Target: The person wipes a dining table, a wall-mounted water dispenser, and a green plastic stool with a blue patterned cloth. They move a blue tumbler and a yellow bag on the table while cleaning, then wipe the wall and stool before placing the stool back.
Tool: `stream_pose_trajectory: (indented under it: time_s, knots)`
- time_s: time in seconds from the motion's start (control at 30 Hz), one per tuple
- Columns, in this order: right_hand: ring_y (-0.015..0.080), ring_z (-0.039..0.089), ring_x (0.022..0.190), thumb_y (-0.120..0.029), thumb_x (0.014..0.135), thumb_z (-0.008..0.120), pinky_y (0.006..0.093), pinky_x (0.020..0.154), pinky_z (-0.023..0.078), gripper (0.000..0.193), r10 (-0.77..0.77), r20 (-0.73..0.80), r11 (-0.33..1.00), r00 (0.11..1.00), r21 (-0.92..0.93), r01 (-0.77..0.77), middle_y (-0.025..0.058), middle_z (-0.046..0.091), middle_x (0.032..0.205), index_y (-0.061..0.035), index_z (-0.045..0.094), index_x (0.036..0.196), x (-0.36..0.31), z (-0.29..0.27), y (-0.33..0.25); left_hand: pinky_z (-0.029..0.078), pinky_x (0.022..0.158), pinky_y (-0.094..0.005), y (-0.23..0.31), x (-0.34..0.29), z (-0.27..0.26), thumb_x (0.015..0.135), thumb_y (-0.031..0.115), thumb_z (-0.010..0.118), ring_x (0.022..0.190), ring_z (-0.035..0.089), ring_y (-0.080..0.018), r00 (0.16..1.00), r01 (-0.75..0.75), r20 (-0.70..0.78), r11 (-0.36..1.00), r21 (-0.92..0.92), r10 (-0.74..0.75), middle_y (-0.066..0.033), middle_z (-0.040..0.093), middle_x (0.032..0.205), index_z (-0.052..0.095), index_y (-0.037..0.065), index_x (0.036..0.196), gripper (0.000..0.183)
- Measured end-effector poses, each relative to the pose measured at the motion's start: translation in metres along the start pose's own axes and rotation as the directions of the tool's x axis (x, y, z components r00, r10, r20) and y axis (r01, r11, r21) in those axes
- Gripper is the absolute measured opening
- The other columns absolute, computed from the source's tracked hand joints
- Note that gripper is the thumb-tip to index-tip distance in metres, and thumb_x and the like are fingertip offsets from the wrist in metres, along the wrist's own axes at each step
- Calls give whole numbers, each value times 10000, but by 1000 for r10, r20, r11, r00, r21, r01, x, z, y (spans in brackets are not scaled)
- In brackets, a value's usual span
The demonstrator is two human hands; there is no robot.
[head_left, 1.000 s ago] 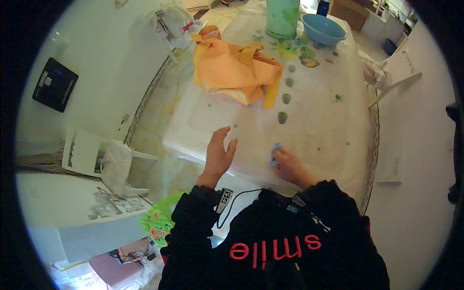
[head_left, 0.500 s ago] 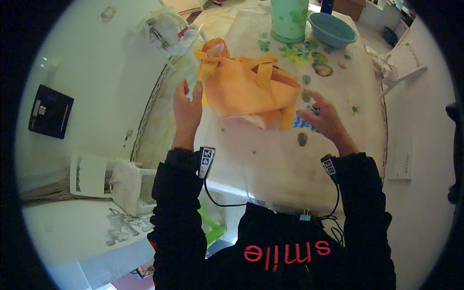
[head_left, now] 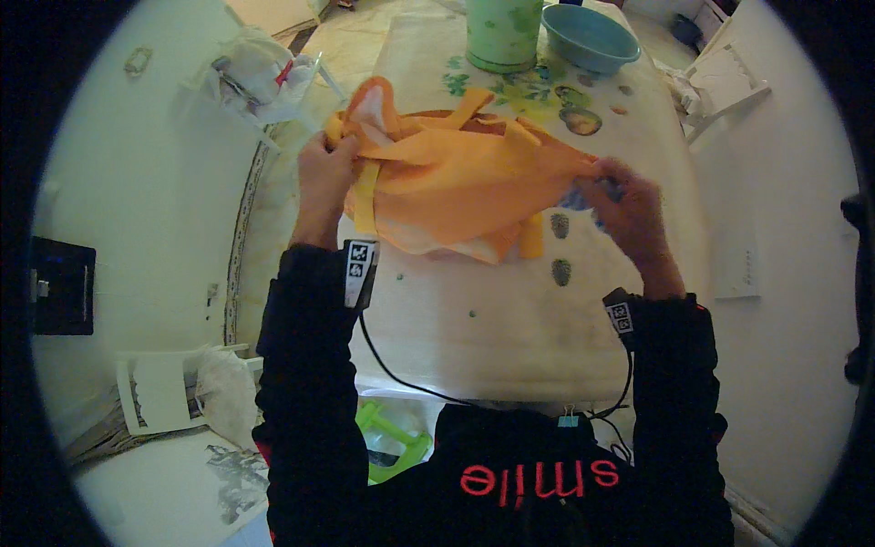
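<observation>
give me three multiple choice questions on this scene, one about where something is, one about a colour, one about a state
1. Where is the blue bowl?
A. at the far end of the table, right of the green container
B. on the floor beside the person
C. in the left hand

2. What colour is the cloth?
A. purple
B. orange
C. black

3. How is the cloth held?
A. lying flat, untouched
B. gripped by both hands and stretched between them
C. hanging from one hand only

Answers:
1. A, the bowl sits at the top of the view next to the green container.
2. B, the fabric and its straps are orange, with a pale underside showing.
3. B, the left hand grips one end and the right hand the other, with the cloth spread between.
</observation>
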State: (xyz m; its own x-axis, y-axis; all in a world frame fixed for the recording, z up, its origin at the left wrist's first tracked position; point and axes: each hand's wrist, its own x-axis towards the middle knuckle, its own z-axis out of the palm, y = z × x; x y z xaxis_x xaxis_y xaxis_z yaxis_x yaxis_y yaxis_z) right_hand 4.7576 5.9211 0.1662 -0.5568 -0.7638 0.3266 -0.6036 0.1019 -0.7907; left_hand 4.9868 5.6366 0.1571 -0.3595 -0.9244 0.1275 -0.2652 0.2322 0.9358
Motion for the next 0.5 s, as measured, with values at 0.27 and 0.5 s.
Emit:
stream_pose_trajectory:
  time_s: [0.27, 0.5]
  knots:
    - [98, 576, 788, -106, 848, 669, 252, 712, 480, 98, -78, -343, 994, 936, -97, 47, 25, 653, 853, -42, 649, 919, -17, -112, -22, 474, 676, -211, 100, -89, 6, 866, 144, 639, 796, 592, -87, 984, -33, 135, 863, -503, 116, -49, 635, 927, 596, -6, 1066, 253]
    - [171, 605, 708, -47, 757, 718, 285, 617, 492, 148, 12, 14, 931, 1000, -364, -6, 84, 646, 824, -31, 632, 877, -120, -167, -14, 475, 722, -232, 85, -201, 12, 848, 107, 645, 794, 559, -68, 879, 186, 474, 954, -237, -54, -1, 596, 883, 563, -2, 1078, 268]
